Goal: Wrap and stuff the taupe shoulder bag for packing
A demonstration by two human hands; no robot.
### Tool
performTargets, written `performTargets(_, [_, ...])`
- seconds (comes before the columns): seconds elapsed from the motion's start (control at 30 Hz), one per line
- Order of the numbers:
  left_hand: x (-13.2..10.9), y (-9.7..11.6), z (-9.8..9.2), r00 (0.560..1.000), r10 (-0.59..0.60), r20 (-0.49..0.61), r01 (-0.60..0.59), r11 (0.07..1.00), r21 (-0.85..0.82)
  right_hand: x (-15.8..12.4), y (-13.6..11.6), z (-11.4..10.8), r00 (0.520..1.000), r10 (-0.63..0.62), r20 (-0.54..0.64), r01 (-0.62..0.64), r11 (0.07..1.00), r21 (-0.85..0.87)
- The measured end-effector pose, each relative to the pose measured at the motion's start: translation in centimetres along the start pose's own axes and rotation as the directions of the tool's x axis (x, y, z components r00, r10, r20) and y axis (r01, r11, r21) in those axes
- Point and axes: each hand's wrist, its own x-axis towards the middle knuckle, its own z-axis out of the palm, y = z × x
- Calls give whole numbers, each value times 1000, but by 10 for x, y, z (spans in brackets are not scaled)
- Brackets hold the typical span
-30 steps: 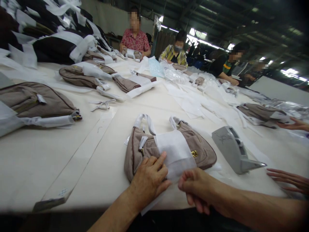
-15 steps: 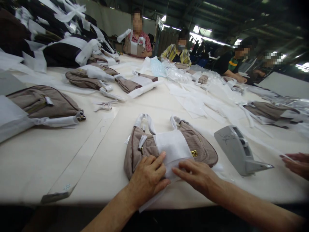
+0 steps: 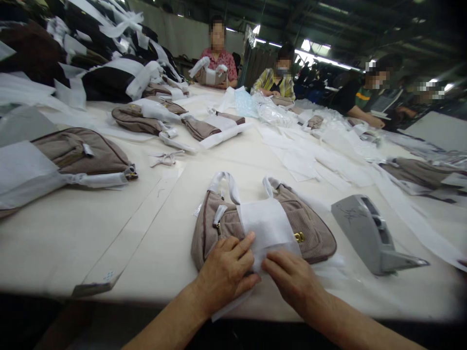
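Observation:
A taupe ribbed handbag (image 3: 314, 233) lies on the table in front of me, its handles wrapped in white and pointing away. Across its middle runs a white wrapping sheet (image 3: 268, 218), beside a gold metal logo. My left hand (image 3: 229, 270) lies spread on the bag's near left part, fingertips resting on the sheet. My right hand (image 3: 295, 279) has its fingers bunched on the sheet's near edge; its thumb is hidden. Under my left hand a strip of the sheet hangs toward the table edge.
To the right stands a grey tape dispenser (image 3: 361, 233). Another wrapped bag (image 3: 83, 150) lies at left, with more bags (image 3: 138, 119) behind it. Black bags (image 3: 105, 80) are piled at far left. White sheets (image 3: 302, 155) lie mid-table. Several people sit along the far side.
The view has shifted slightly, moving the scene rightward. My right hand's fingers have drawn closer together on the sheet. The other person's hand at the right edge has nearly left view.

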Motion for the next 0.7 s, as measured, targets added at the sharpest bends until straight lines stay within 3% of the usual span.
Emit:
performTargets(0.1, [-1, 1, 0, 1000, -10, -12, 10, 1000, -24, -16, -3, 5, 998, -65, 24, 67, 993, -98])
performTargets(0.2, [-1, 2, -2, 1000, 5, -4, -5, 1000, 24, -24, -9, -6, 997, -57, 57, 62, 994, -91])
performTargets(0.37, [1, 5, -3, 999, 39, -24, -36, 992, 119, -14, -1, -25, 996, -90, -26, 88, 994, -67])
performTargets(0.47, [0, 6, -1, 995, 73, -71, -61, 986, 158, -7, 20, -18, 989, -107, 103, 127, 970, -209])
performTargets(0.57, [-2, 8, 2, 983, 117, -140, -88, 976, 198, -5, 37, -10, 965, -134, 224, 186, 955, -233])
performTargets(0.7, [-4, 11, 6, 965, 135, -225, -81, 968, 236, -2, 34, -11, 963, -148, 226, 189, 967, -171])
